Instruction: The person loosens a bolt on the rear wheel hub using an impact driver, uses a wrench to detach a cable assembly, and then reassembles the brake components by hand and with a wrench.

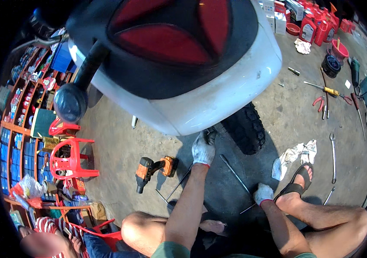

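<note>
A white, black and red motorbike body (235, 99) fills the upper middle, with a knobby black tyre (246, 131) showing below it. My left hand (203, 149), in a white work glove, reaches up to the body's lower edge beside the tyre. Its fingers are curled at a dark part that I cannot make out. Lower right, my gloved right hand (264, 194) is closed around the crossbar of a T-handle wrench (235, 174), whose long shaft points toward the tyre. Another T-handle wrench (178, 185) lies left of my left forearm, next to an orange and black cordless impact driver (155, 169).
White rags (290, 159) and a combination wrench (333, 159) lie near my sandalled foot (299, 182). Pliers, screwdrivers (330, 91) and red bottles (314, 30) are farther right. A red plastic chair (69, 161) stands left by parts shelves (17, 146); a seated person (50, 225) is lower left.
</note>
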Tool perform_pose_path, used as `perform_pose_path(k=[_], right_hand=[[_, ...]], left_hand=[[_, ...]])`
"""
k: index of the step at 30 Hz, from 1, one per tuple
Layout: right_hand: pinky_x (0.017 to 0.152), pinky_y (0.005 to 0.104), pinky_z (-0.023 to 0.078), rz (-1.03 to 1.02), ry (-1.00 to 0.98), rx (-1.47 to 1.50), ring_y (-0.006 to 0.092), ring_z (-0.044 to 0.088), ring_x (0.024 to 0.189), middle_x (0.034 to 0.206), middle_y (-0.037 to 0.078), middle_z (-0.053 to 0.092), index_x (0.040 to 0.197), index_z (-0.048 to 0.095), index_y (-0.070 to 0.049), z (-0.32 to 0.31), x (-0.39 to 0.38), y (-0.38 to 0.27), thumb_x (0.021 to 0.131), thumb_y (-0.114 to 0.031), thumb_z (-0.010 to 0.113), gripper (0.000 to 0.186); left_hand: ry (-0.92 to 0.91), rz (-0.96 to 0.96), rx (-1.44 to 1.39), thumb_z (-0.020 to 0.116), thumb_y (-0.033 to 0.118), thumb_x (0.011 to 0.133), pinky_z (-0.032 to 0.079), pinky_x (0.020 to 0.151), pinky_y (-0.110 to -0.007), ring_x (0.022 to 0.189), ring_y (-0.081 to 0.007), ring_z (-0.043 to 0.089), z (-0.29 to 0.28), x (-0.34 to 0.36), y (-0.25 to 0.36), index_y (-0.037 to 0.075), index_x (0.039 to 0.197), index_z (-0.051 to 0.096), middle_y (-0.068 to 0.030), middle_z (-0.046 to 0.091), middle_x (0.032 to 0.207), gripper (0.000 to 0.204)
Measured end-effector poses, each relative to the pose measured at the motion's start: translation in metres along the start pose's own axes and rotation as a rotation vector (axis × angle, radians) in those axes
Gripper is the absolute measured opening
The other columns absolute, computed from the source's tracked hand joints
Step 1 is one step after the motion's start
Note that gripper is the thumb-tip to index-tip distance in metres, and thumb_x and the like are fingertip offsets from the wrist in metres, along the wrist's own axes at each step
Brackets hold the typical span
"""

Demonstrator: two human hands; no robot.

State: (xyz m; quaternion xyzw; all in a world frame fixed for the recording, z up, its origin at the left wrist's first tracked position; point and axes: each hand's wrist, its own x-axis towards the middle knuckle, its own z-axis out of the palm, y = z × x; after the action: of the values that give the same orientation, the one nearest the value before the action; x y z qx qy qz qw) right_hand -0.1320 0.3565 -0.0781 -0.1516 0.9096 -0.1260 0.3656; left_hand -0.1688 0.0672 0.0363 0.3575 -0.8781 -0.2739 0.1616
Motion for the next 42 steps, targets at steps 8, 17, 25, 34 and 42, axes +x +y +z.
perform_pose_path(k=[8, 17, 25, 34, 42], right_hand=[[0.085, 0.0455, 0.050, 0.023, -0.024, -0.016, 0.0389, 0.062, 0.096, 0.099, 0.022, 0.065, 0.099, 0.065, -0.005, 0.004, 0.000, -0.004, 0.075, -0.017, 0.059, 0.028], [0.081, 0.0452, 0.051, -0.093, 0.084, -0.114, 0.0368, 0.063, 0.093, 0.093, 0.020, 0.067, 0.098, 0.063, -0.005, 0.027, 0.004, 0.011, 0.076, -0.019, 0.061, 0.027], [0.081, 0.0463, 0.050, -0.173, 0.194, -0.171, 0.0392, 0.062, 0.092, 0.097, 0.022, 0.065, 0.110, 0.060, -0.005, 0.042, 0.008, 0.028, 0.077, -0.018, 0.061, 0.036], [0.082, 0.0471, 0.049, -0.248, 0.110, -0.337, 0.0409, 0.061, 0.091, 0.097, 0.024, 0.064, 0.100, 0.061, -0.001, 0.045, 0.015, 0.037, 0.082, -0.018, 0.055, 0.026], [0.067, 0.0471, 0.049, -0.139, 0.159, -0.275, 0.0400, 0.064, 0.081, 0.088, 0.022, 0.067, 0.094, 0.066, -0.003, 0.055, 0.024, 0.048, 0.084, -0.021, 0.057, 0.023]], left_hand=[[0.061, -0.013, -0.096, 0.057, 0.028, 0.089, 0.048, 0.084, -0.045, 0.098, -0.0381, 0.060, 0.000, -0.005, -0.005, 0.006, 0.108, 0.061, -0.0185, 0.064, 0.103, 0.030], [0.045, -0.040, -0.028, 0.054, 0.027, 0.088, 0.047, 0.086, -0.044, 0.099, -0.0361, 0.059, 0.002, -0.001, -0.011, 0.007, 0.111, 0.059, -0.0177, 0.064, 0.103, 0.031], [0.030, -0.139, -0.161, 0.057, 0.028, 0.087, 0.047, 0.085, -0.044, 0.101, -0.0356, 0.059, -0.001, -0.001, -0.008, 0.009, 0.107, 0.059, -0.0170, 0.063, 0.107, 0.028], [0.168, -0.103, -0.352, 0.063, 0.025, 0.081, 0.047, 0.086, -0.044, 0.097, -0.0343, 0.060, -0.001, -0.013, -0.014, 0.005, 0.101, 0.058, -0.0167, 0.062, 0.099, 0.029], [0.289, -0.027, -0.191, 0.065, 0.026, 0.079, 0.046, 0.080, -0.043, 0.094, -0.0292, 0.060, 0.013, -0.005, -0.020, 0.008, 0.105, 0.056, -0.0115, 0.062, 0.097, 0.032]])
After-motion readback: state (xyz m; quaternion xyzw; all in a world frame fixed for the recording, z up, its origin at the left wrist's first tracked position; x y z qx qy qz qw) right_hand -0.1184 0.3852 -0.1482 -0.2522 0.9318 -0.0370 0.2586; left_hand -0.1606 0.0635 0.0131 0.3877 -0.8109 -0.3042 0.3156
